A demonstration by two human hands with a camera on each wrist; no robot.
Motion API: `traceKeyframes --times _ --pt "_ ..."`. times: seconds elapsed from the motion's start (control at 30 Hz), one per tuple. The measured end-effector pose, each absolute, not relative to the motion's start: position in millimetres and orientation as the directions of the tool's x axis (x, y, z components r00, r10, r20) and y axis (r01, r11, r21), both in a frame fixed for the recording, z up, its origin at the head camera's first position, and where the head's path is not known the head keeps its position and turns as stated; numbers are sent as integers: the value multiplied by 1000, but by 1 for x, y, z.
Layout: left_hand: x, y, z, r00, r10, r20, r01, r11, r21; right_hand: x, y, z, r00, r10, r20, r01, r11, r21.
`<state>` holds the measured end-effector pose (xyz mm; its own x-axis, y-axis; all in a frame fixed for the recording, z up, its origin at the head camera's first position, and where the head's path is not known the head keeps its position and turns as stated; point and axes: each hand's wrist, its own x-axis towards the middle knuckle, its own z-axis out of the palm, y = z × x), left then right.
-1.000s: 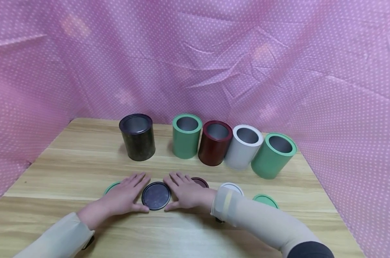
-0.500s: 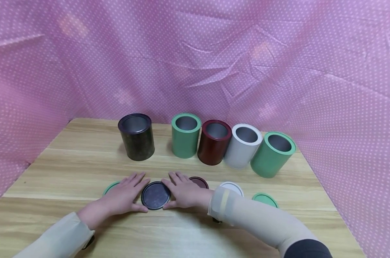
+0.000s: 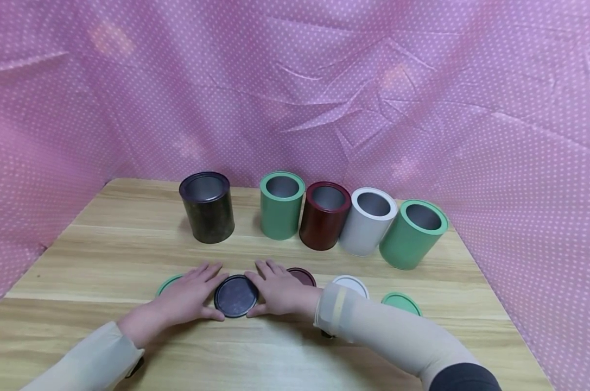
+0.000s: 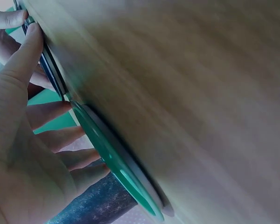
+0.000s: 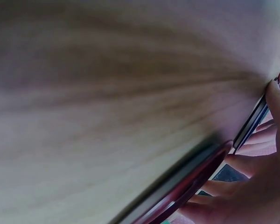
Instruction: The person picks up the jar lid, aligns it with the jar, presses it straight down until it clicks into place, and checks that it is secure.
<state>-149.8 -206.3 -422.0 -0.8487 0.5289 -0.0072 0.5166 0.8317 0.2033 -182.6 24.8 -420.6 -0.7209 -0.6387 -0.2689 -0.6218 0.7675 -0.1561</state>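
Low in the head view, our left hand [image 3: 186, 297] and right hand [image 3: 280, 290] lie spread flat on the wooden table [image 3: 104, 244]. They flank the dark round lid [image 3: 236, 296], thumbs touching its rim.

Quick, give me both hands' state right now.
Left hand: open, flat on the table, thumb and fingers against the dark lid.
Right hand: open, flat on the table, touching the same lid's other side.
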Motion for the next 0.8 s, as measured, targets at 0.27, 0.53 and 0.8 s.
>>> traceKeyframes --times 0.27,0.53,0.8 --pt "-151 -203 -421 -854 519 -40 502 840 205 -183 24 -421 -726 -637 -260 -618 770 -161" --pt "-152 -203 -421 -852 522 -30 505 835 218 -185 25 -421 -724 -641 -255 -621 766 -166" --pt "-154 -204 -420 -856 517 -16 496 828 264 -188 27 -420 -703 -674 -227 -642 739 -204"
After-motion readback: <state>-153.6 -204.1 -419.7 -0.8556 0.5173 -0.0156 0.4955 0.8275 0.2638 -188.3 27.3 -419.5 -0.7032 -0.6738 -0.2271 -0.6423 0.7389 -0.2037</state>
